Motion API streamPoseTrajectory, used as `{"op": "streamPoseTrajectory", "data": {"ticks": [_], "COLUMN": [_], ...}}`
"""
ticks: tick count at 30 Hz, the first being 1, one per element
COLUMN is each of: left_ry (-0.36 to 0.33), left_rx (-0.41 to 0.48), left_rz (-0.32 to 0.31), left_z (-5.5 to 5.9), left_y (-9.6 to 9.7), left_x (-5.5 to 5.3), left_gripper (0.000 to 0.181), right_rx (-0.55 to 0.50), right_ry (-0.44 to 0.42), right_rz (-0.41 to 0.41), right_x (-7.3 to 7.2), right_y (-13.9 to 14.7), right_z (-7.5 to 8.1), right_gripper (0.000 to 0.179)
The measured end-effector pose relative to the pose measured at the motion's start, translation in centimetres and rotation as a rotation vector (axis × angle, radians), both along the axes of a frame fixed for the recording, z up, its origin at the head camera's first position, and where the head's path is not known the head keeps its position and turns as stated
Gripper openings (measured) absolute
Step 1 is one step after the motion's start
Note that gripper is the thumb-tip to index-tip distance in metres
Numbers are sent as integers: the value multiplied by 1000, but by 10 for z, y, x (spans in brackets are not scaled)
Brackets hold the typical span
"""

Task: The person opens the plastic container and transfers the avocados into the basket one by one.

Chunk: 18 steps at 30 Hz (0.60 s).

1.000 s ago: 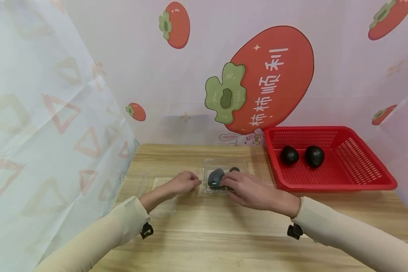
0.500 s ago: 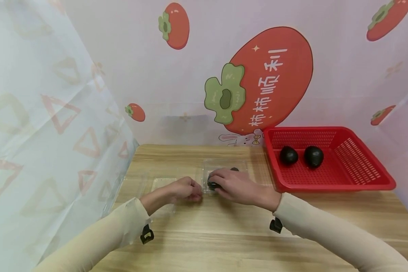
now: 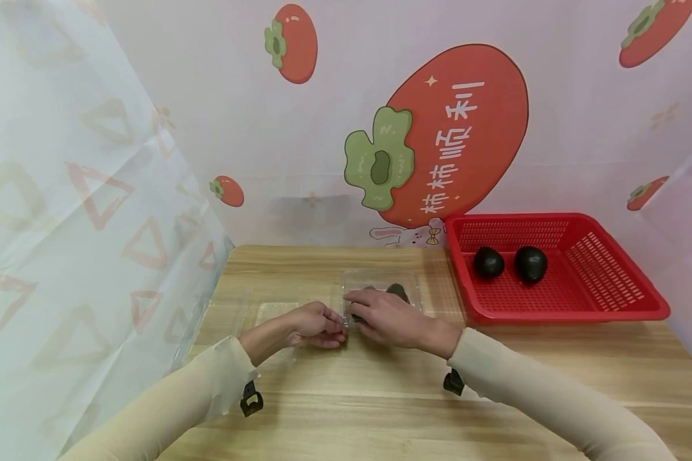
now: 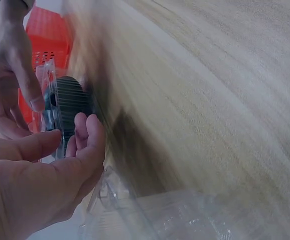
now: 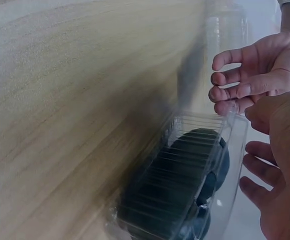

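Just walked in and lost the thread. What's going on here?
Someone is busy at a clear plastic box holding dark, avocado-like fruits. The left hand is at its near left corner and the right hand is over it; whether either grips it is unclear. Two more such fruits lie in the red basket to the right, and more clear packaging lies to the left.

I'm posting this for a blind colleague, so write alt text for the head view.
A person's right hand is over a clear plastic box of dark, oval fruits on a wooden table, and the left hand is at the box's near left corner. To the right, a red basket holds two more dark fruits.
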<state>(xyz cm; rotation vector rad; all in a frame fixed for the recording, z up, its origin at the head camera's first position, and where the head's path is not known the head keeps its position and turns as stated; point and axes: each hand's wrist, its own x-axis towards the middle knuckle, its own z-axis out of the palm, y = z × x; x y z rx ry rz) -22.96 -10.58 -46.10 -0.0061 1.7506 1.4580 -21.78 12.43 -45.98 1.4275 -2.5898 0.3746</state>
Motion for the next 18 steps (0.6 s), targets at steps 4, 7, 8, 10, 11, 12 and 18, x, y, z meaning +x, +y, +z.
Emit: {"op": "streamPoseTrajectory", "data": {"ticks": [4, 7, 8, 10, 11, 12, 18], "left_ry": [-26, -38, -40, -44, -46, -48, -54], "left_rx": [28, 44, 47, 50, 52, 53, 55], "left_rz": [10, 16, 15, 17, 18, 18, 27], "left_z": [-1, -2, -2, -2, -3, -3, -5], "left_y": [1, 1, 1, 0, 0, 0, 0], "left_x": [0, 0, 0, 0, 0, 1, 0], "left_gripper": [21, 21, 22, 23, 23, 23, 21], "right_rx": [-15, -26, -30, -29, -28, -23, -3], "right_ry": [21, 49, 57, 66, 64, 63, 67], "right_rz": [16, 26, 28, 26, 23, 18, 0], "right_x": [-2, -2, -2, -2, -1, -1, 1], "right_y": [-3, -4, -4, -5, -5, -5, -8], "right_z": [-4, -8, -9, -11, -12, -12, -14], "right_gripper": [28, 25, 24, 21, 21, 20, 20]}}
